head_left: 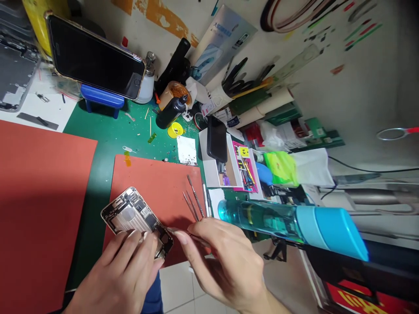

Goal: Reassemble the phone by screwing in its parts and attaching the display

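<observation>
My left hand (pixel 119 272) grips an opened smartphone (pixel 132 213) from below, its fingers over the lower edge. The phone's silver rear housing faces away, and its exposed board and battery area face up. My right hand (pixel 225 261) pinches slim metal tweezers (pixel 191 235), whose tip reaches the phone's lower right corner. Both hands hide part of that corner. The phone rests over an orange-red silicone mat (pixel 157 183). Several thin metal picks and tweezers (pixel 193 198) lie on that mat beside my right hand.
A turquoise bottle (pixel 288 224) lies close to the right of my right hand. A larger orange-red mat (pixel 39 205) lies on the left, on a green work mat (pixel 108 128). A phone on a blue stand (pixel 93 56), bottles and cluttered tool boxes fill the back.
</observation>
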A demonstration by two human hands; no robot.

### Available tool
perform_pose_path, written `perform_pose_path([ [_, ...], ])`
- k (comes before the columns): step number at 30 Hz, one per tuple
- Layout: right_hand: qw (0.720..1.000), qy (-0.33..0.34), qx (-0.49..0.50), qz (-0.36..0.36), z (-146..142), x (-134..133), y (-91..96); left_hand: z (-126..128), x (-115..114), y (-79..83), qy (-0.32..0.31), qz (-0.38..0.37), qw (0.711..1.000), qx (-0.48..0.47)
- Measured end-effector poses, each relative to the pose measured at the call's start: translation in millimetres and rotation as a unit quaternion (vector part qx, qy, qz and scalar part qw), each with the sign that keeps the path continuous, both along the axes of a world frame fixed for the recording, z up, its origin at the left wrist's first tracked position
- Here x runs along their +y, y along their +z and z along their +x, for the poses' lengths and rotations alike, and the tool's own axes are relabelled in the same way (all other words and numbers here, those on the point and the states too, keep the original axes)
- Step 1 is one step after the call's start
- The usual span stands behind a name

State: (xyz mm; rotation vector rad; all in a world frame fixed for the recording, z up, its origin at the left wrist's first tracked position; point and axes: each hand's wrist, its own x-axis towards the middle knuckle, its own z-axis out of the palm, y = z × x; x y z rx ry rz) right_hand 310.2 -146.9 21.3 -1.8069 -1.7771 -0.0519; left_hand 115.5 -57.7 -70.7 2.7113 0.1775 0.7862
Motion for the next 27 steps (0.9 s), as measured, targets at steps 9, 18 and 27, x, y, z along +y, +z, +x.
perform_pose_path([
  [9, 1.0, 0.005, 0.008, -0.003, 0.6, 1.0, 4.7, -2.5, -0.1, -0.3, -0.009, 0.007, 1.0, 0.011],
  [18, 1.0, 0.008, 0.008, -0.014, 3.2, -1.3, 2.4, -3.1, -0.7, -1.1, -0.013, 0.017, 1.0, 0.006],
  [27, 1.0, 0.003, 0.011, -0.018, 1.5, -1.5, 4.2, -2.6, -1.6, -2.2, -0.006, 0.027, 1.0, -0.001],
])
